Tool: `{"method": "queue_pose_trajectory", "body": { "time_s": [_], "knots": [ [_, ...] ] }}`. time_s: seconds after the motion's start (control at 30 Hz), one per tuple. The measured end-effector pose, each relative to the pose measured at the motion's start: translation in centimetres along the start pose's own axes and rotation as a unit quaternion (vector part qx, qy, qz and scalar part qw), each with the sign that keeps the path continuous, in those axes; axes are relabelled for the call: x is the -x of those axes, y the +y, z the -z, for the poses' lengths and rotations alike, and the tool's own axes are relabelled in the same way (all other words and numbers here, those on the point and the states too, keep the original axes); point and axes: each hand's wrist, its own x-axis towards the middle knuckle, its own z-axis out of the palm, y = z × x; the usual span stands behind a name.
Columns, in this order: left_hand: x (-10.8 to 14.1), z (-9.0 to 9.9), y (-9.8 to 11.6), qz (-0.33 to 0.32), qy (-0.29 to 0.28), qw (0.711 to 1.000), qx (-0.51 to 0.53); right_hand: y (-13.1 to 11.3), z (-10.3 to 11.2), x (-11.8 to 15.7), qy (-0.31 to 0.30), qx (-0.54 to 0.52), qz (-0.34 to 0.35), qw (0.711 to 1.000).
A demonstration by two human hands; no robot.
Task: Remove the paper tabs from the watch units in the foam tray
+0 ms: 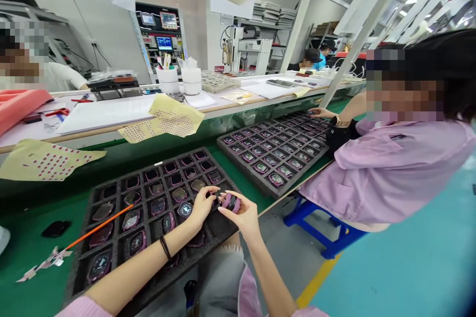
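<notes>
My right hand (pixel 243 213) is closed around a small purple-edged dark watch case (pixel 231 202), above the right edge of a foam tray. Beside it, my left hand (pixel 204 204) pinches a small dark piece (pixel 214 199) close to the case; whether the two touch is unclear. Under my forearms lies the dark foam tray (pixel 115 230), its compartments holding several purple-rimmed watch cases, such as one at the lower left (pixel 99 266). An orange stick (pixel 100 226) rests across the tray's left side, with crumpled pale strips at its lower end.
A second foam tray (pixel 273 190) of watch cases lies to the right, where a seated person in pink (pixel 386 173) reaches over it. A black piece (pixel 55 229) lies at left. Yellow dotted sheets (pixel 167 119) hang from the shelf, which bears white cups (pixel 192 81). A blue stool (pixel 323 230) stands right.
</notes>
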Motion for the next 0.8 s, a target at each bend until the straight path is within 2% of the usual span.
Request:
{"method": "queue_pose_trajectory", "body": {
  "time_s": [0.17, 0.23, 0.3, 0.37, 0.43, 0.53, 0.6, 0.7, 0.8],
  "knots": [
    [-0.2, -0.3, -0.2, -0.005, 0.015, 0.998, -0.055, 0.3, 0.1, -0.1, -0.007, -0.001, 0.001, 1.0],
    [0.2, 0.1, 0.2, -0.027, -0.003, 0.995, -0.095, 0.5, 0.4, -0.5, -0.011, -0.006, -0.004, 1.0],
    [1.0, 1.1, 0.9, -0.099, -0.035, 0.98, -0.167, 0.6, 1.0, -1.1, -0.013, -0.012, -0.022, 1.0],
    [2.0, 2.1, 1.8, -0.195, -0.074, 0.95, -0.231, 0.5, 1.7, -1.8, -0.012, -0.019, -0.052, 0.998],
    [2.9, 2.9, 2.6, -0.267, -0.126, 0.924, -0.243, 0.1, 2.2, -2.5, -0.022, -0.025, -0.086, 0.996],
    [3.5, 3.2, 3.5, -0.317, -0.21, 0.901, -0.208, -0.3, 2.3, -2.9, -0.082, -0.021, -0.126, 0.988],
    [3.5, 3.1, 3.6, -0.329, -0.235, 0.895, -0.19, -0.5, 2.1, -2.7, -0.136, -0.022, -0.154, 0.978],
    [3.5, 3.0, 3.4, -0.343, -0.225, 0.893, -0.189, -0.6, 1.7, -2.1, -0.181, -0.041, -0.194, 0.963],
    [3.9, 3.3, 3.4, -0.355, -0.166, 0.888, -0.238, -0.8, 2.0, -2.2, -0.159, -0.056, -0.202, 0.965]
  ]
}}
